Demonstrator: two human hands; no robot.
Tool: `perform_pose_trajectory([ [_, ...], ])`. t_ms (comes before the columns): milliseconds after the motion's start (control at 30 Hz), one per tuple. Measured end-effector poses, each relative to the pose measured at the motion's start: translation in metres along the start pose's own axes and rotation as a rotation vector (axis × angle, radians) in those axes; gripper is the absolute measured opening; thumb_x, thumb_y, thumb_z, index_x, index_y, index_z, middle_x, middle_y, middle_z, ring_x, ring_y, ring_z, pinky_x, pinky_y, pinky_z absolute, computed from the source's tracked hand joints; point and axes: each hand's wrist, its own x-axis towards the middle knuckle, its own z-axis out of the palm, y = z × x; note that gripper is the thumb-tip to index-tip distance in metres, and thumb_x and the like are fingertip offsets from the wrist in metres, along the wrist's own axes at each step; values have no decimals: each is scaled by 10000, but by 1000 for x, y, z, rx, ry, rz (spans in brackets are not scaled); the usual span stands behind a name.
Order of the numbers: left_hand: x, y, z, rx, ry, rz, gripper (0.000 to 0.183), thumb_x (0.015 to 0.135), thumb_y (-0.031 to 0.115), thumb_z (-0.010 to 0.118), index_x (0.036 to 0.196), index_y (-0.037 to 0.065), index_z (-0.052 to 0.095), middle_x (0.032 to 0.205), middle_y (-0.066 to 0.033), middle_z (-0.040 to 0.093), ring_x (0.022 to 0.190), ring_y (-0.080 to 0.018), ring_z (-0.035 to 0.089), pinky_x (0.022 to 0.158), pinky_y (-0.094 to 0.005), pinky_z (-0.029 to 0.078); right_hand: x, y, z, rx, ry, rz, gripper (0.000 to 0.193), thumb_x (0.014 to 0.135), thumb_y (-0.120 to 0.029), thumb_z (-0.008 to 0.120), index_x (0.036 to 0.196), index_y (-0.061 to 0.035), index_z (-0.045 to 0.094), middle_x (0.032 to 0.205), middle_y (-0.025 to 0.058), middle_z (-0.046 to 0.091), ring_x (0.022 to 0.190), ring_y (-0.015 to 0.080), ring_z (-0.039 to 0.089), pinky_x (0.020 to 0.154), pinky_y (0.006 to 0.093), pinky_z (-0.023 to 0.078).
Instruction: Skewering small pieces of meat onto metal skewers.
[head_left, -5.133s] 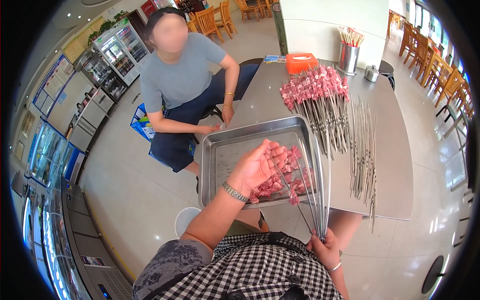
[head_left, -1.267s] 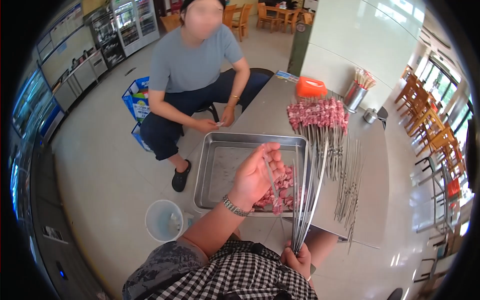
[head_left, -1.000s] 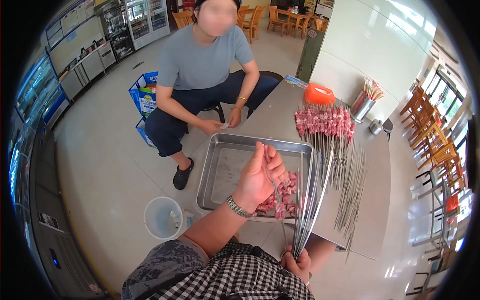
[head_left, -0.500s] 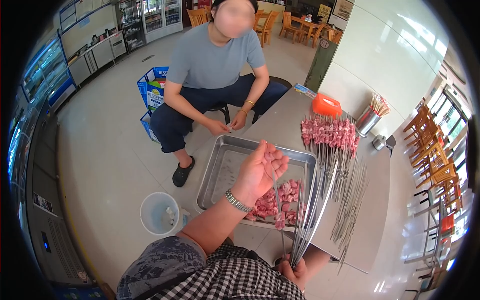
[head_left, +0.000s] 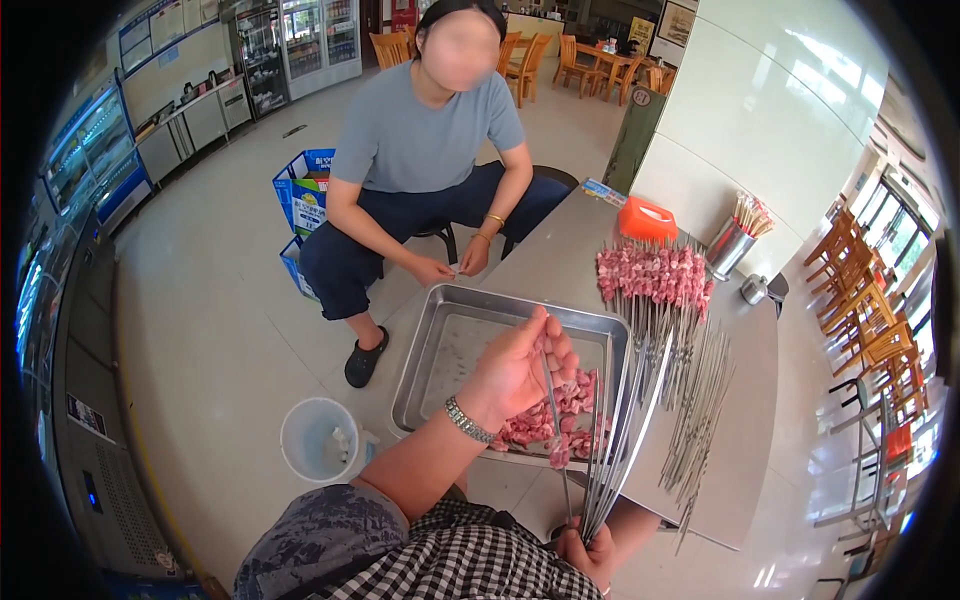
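My left hand [head_left: 515,370], with a metal watch on its wrist, is over the metal tray [head_left: 408,345]. Its curled fingers hold a small piece of raw meat at the upper tip of a metal skewer [head_left: 553,405]. Lower on that skewer sits another meat piece [head_left: 559,452]. My right hand [head_left: 588,552] is closed round the lower ends of several flat metal skewers [head_left: 606,470], which fan upward, along with the one being threaded. Loose chunks of raw meat [head_left: 578,400] lie in the tray's near right part, partly behind my left hand and the skewers.
Threaded meat skewers [head_left: 655,275] and bare skewers [head_left: 700,420] lie on the table [head_left: 745,480]. Behind them stand an orange box [head_left: 647,219] and a metal skewer holder [head_left: 730,250]. A white bucket [head_left: 292,440] is on the floor. Across the tray sits another person [head_left: 430,140], hands together.
My left hand has lowered slightly, its fingers closing more around the skewer's tip. The view has shifted a little. My right hand keeps its hold on the skewers.
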Motion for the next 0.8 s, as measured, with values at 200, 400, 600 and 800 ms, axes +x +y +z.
perform_pose_trajectory([
  [200,-2,-9,5,94,0,85,324,962,385,402,813,112,495,651,-27,501,613,-216,554,599,-322,440,4,13,-6,14,-31,-81,194,883,5,503,1075,-10,526,661,-13,492,559,73,439,497,208,366],
  [400,-3,-14,7,186,-53,101,343,970,399,373,792,114,440,607,-9,411,511,-143,405,534,-281,383,7,20,-9,17,-21,-81,184,870,29,513,1052,15,533,679,17,533,549,77,480,501,210,394],
  [600,-7,-22,15,299,0,166,343,976,390,364,781,113,415,592,-1,357,484,-115,334,485,-256,340,4,17,-3,18,10,-89,190,883,2,508,1070,-6,541,644,-21,494,532,60,421,469,209,349],
  [800,0,-7,18,181,52,218,371,975,408,345,788,103,444,608,-19,434,487,-154,437,480,-270,397,-1,11,-3,14,20,-61,174,875,2,522,1042,-19,568,655,-27,505,540,56,420,474,206,347],
])
